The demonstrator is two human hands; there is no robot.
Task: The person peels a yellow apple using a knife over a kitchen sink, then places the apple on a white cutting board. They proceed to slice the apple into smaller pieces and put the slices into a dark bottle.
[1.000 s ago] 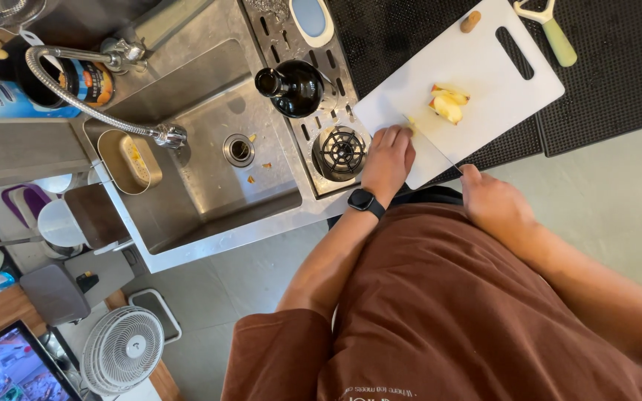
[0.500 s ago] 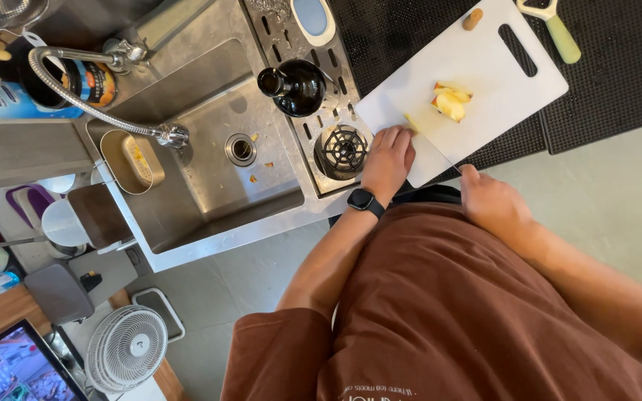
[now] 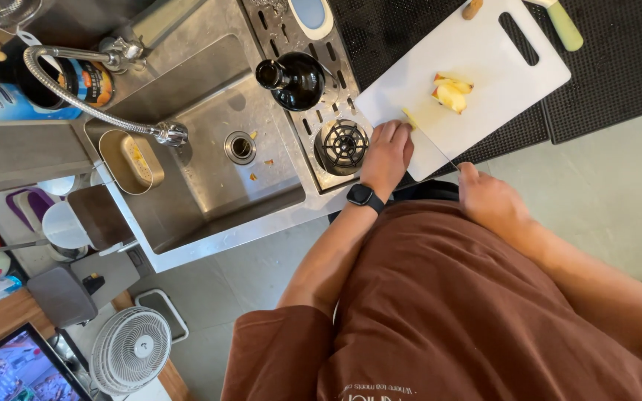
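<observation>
Change: hardly anything has moved since the earlier frames; both hands sit at the same near edge of the cutting board, and the fruit piece lies where it did.
Left hand: the left hand (image 3: 386,152), with a dark watch (image 3: 364,196) on its wrist, rests fingers-down on the near corner of the white cutting board (image 3: 484,67), its fingertips pressing a small yellowish sliver (image 3: 409,117) of fruit.
Right hand: the right hand (image 3: 488,199) is closed around the handle of a knife (image 3: 434,142), whose thin blade runs up across the board to the sliver, just beside the left fingertips.
Fruit: a larger cut apple piece (image 3: 452,93), pale flesh with reddish skin, lies near the middle of the board, apart from both hands.
Board: it lies tilted on a black mat (image 3: 618,67) on the counter, its slot handle at the far end.
Peeler: a pale green-handled peeler (image 3: 563,24) lies at the board's far corner.
Sink side: a dark glass bottle (image 3: 295,78) stands on the steel drainer by a round black rinser (image 3: 343,142); the steel sink (image 3: 209,200) holds a small metal pan (image 3: 131,160) under a coiled spray tap (image 3: 61,89).
Floor: a white fan (image 3: 131,360) stands below.
</observation>
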